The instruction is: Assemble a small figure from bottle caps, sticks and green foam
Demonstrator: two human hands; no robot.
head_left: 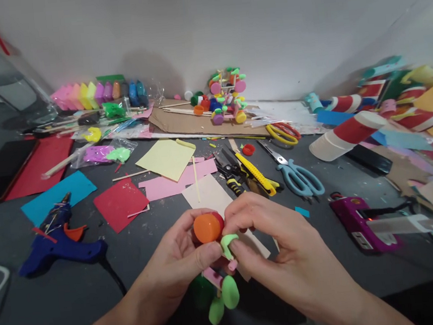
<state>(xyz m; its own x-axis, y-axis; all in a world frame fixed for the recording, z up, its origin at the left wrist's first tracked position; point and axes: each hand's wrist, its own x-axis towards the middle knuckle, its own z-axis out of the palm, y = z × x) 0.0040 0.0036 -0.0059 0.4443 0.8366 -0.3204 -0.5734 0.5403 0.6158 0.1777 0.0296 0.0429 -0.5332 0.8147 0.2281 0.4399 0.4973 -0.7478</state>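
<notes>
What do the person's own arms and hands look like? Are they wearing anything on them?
The left hand and right hand are both bare, with no gloves. Their fingers show no rings, though some are partly hidden. The left forearm and right forearm have no sleeves, watch or bracelet where the picture shows them.

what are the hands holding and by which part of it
A small handmade craft model: the left hand holds it at the end with its orange cap, and the right hand pinches its curved light green piece beside that cap.
</notes>
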